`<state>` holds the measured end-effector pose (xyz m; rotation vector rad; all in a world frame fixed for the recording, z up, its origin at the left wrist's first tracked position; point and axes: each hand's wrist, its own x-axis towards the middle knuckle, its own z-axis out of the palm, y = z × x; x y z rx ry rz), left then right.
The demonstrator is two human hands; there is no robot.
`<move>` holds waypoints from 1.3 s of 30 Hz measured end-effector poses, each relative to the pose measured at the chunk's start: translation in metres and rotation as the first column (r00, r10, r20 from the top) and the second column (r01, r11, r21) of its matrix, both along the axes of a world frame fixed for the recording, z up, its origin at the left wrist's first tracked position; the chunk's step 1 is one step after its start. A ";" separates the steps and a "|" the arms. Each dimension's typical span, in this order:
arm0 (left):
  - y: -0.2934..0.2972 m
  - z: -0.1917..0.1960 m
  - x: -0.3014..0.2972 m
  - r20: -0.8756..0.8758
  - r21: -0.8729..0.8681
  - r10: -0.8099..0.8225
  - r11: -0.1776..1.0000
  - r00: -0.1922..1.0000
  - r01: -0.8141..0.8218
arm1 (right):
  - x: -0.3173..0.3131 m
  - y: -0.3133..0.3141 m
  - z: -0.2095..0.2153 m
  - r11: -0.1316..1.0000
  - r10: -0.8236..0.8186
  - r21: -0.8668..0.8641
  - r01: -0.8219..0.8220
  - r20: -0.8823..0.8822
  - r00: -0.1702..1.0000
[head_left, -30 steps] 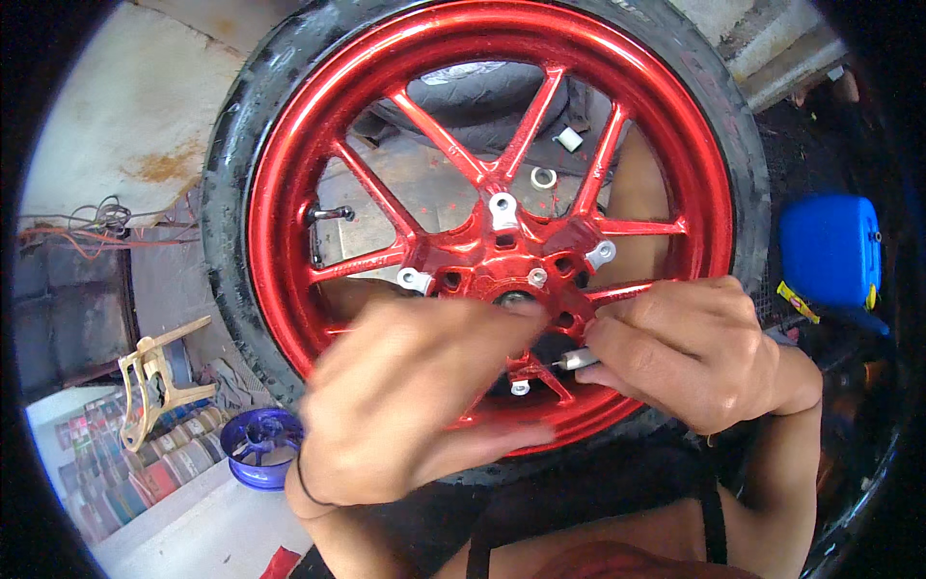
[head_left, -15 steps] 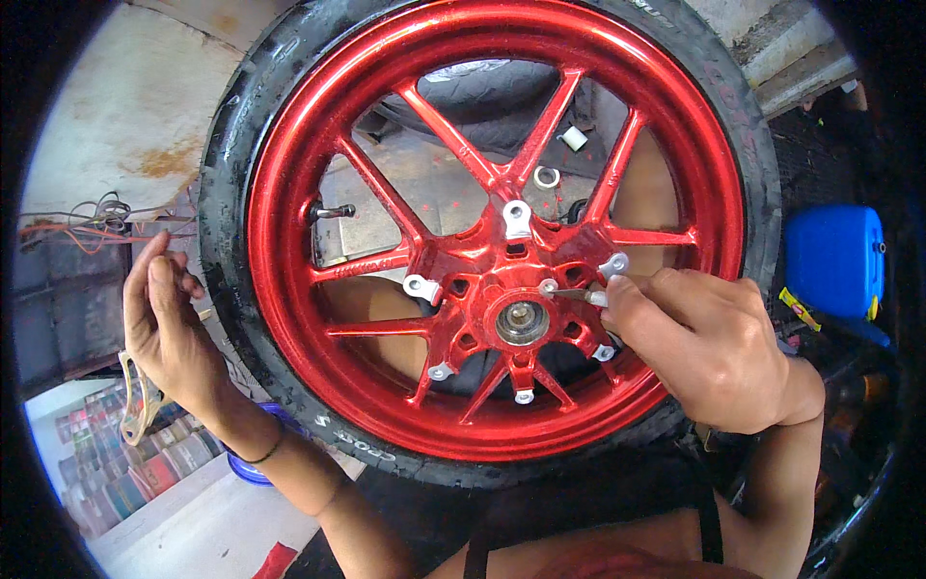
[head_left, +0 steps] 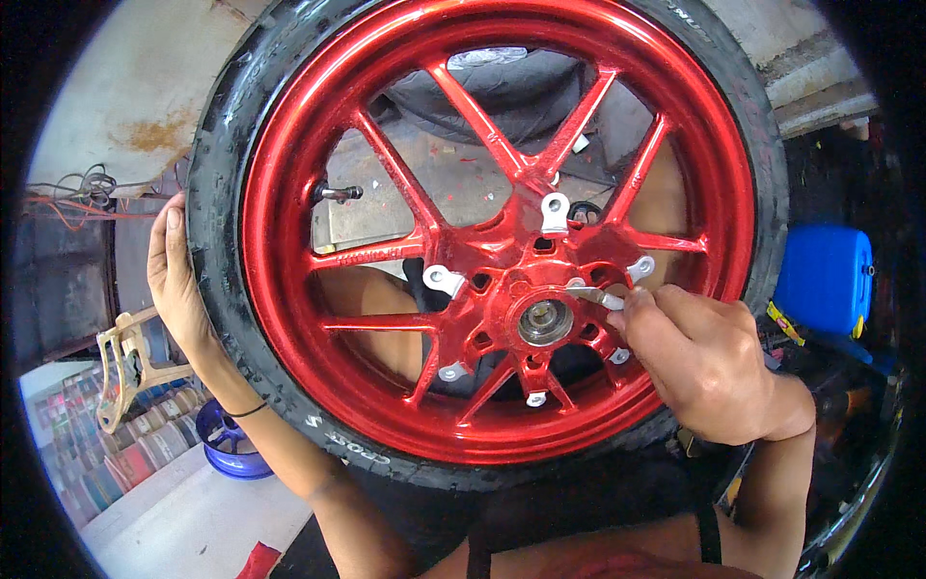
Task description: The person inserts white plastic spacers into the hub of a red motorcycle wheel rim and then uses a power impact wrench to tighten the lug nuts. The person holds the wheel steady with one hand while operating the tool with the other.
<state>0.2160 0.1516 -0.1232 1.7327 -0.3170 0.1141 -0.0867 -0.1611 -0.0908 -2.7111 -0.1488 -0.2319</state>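
There's a blue jug (head_left: 820,278). My right hand (head_left: 709,362) pinches a thin blade (head_left: 603,297); my flat left hand (head_left: 181,289) touches the bumpy tire (head_left: 218,207).

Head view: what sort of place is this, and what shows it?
Probably a wheel or vehicle workshop: a red spoked wheel with a black tyre, a purple wheel at left, and a slim tool in the right hand.
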 end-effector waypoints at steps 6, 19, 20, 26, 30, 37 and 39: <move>0.004 -0.001 -0.001 -0.104 -0.057 -0.090 0.995 0.991 0.084 | 0.001 0.009 -0.006 0.993 0.010 -0.118 -0.001 0.080 0.997; -0.018 0.007 -0.013 -0.051 -0.058 -0.172 0.984 0.984 0.169 | 0.022 -0.015 0.012 0.952 0.229 -0.214 -0.217 0.031 0.973; -0.021 0.005 -0.013 -0.039 -0.045 -0.163 0.986 0.986 0.161 | 0.023 -0.018 0.016 0.947 0.256 -0.194 -0.254 -0.019 0.967; -0.016 0.009 -0.012 -0.025 -0.027 -0.152 0.988 0.988 0.151 | 0.034 -0.013 0.048 0.920 0.232 -0.273 -0.279 -0.194 0.953; -0.013 0.005 -0.008 -0.066 -0.141 -0.211 0.970 0.975 0.200 | 0.035 -0.020 0.048 0.959 0.191 -0.172 -0.224 -0.188 0.963; -0.016 0.002 -0.008 -0.109 -0.178 -0.205 0.967 0.973 0.184 | 0.034 -0.027 0.030 0.961 0.259 -0.077 -0.267 -0.100 0.961; -0.016 0.004 -0.008 -0.108 -0.167 -0.209 0.968 0.972 0.190 | 0.038 -0.029 0.033 0.952 0.288 -0.076 -0.297 -0.110 0.951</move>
